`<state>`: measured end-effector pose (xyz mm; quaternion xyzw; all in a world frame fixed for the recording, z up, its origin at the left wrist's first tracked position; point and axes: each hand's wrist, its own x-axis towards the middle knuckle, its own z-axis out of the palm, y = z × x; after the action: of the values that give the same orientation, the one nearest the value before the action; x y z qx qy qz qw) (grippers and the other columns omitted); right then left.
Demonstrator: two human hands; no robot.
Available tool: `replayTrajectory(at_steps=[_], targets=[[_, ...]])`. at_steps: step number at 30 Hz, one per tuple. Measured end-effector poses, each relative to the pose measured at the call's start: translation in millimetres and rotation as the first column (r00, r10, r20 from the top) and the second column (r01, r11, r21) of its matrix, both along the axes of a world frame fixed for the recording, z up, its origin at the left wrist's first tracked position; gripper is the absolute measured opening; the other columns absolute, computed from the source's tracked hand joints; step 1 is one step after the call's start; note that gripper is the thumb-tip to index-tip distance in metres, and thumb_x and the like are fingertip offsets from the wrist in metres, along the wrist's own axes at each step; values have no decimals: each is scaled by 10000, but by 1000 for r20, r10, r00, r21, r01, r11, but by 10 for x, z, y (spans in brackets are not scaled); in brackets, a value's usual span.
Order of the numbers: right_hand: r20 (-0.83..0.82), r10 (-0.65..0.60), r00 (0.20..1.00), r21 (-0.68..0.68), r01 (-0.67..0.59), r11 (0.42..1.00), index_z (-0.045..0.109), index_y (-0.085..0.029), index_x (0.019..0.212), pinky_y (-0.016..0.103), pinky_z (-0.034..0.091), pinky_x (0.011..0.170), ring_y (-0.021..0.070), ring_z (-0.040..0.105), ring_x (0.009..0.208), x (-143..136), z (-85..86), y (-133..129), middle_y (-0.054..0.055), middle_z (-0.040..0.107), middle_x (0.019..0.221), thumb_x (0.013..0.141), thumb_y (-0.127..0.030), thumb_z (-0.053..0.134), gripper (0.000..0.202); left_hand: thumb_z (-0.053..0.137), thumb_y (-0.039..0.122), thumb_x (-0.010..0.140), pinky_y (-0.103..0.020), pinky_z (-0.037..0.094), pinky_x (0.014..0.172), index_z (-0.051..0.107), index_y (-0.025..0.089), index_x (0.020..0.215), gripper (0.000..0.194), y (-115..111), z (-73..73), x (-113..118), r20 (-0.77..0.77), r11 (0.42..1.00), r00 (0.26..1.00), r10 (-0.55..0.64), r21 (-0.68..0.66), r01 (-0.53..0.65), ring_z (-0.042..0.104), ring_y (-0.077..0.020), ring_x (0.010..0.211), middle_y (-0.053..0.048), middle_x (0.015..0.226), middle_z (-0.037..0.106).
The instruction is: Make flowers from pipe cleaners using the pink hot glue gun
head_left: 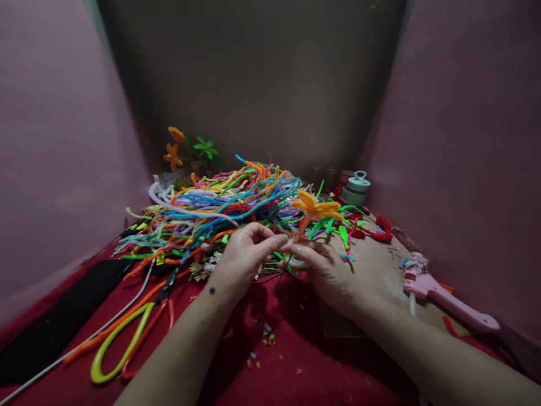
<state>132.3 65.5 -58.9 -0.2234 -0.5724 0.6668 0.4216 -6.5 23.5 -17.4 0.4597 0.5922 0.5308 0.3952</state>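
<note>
An orange flower (313, 210) of fuzzy pipe cleaner stands upright above my hands, its stem running down between my fingertips. My right hand (323, 268) is closed around the stem just under the petals. Beside it, my left hand (249, 254) pinches at the same spot, thumb and fingertips together, touching the right fingertips. A thin dark wire (279, 279) hangs below the fingers. Behind both hands lies a large heap of many-coloured pipe cleaners (236, 197).
Scissors (143, 332) with yellow and red handles lie at the left, near a black flat item (63, 316). On the right are a pink glue gun (448, 296), a board (376, 270) and a green-capped jar (355, 189). Finished flowers (173, 155) stand behind.
</note>
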Motion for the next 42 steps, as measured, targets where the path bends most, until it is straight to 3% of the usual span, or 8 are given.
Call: replayTrajectory(at_steps=[4, 8, 12, 16, 22, 30, 35, 42], targets=[[37, -87, 995, 82, 84, 993, 724, -219, 848, 299, 423, 696, 177, 576, 750, 26, 47, 35, 17, 676, 785, 805, -319, 546, 208, 701, 262, 611, -178, 287, 407, 519, 152, 619, 213, -12, -24, 70, -114, 987, 981, -159, -33, 156, 399, -53, 418, 74, 490, 481], [25, -65, 998, 99, 63, 993, 717, -226, 898, 303, 430, 682, 191, 582, 761, 31, 71, 28, 16, 680, 770, 816, -334, 522, 237, 602, 208, 686, -180, 275, 401, 489, 152, 549, 186, -21, -82, 146, -152, 993, 981, -117, 10, 120, 346, -42, 404, 77, 479, 445], [38, -10, 999, 75, 7, 997, 687, -234, 991, 296, 441, 684, 186, 596, 776, 18, 36, 44, 21, 685, 843, 844, -361, 475, 288, 576, 206, 703, -167, 285, 356, 504, 152, 609, 130, -22, -115, 165, -4, 992, 993, -120, 26, 120, 391, -19, 379, 38, 710, 592], [-8, 35, 999, -51, -35, 998, 629, -219, 1112, 311, 451, 670, 194, 614, 757, 3, -39, 89, 36, 679, 822, 850, -383, 458, 353, 563, 238, 725, -166, 317, 304, 514, 167, 671, 102, -11, -135, 154, 160, 978, 965, -208, 2, 211, 428, -61, 330, 54, 508, 533], [-119, 87, 989, -25, -91, 996, 648, -177, 1065, 379, 416, 855, 196, 616, 826, 10, -7, 92, 29, 670, 746, 819, -345, 535, 318, 583, 251, 755, -172, 379, 294, 516, 157, 679, 138, 0, -179, 131, 341, 950, 888, -308, 58, 307, 442, -67, 286, 48, 443, 543], [-187, 102, 977, -80, -119, 990, 657, -178, 1011, 282, 482, 574, 132, 589, 508, -15, 13, 66, -22, 609, 542, 802, -269, 565, 246, 580, 271, 786, -157, 381, 288, 556, 139, 705, 157, 27, -289, 135, 513, 926, 775, -368, 124, 358, 416, -47, 287, 42, 462, 548], [-200, 158, 967, -78, -176, 981, 651, -164, 953, 276, 447, 441, 138, 546, 409, -32, -5, 61, -37, 540, 516, 813, -325, 539, 240, 584, 279, 772, -190, 420, 329, 587, 118, 878, 192, 23, -264, 164, 425, 949, 849, -312, 103, 297, 491, -73, 357, 21, 564, 582], [-79, -97, 992, -30, 95, 995, 709, -188, 801, 289, 454, 686, 157, 575, 709, 7, 49, 116, 22, 657, 726, 757, -281, 616, 139, 663, 222, 663, -199, 457, 461, 527, 136, 692, 163, 21, -165, 180, 194, 985, 966, -171, 54, 164, 555, -80, 442, 46, 570, 569]])
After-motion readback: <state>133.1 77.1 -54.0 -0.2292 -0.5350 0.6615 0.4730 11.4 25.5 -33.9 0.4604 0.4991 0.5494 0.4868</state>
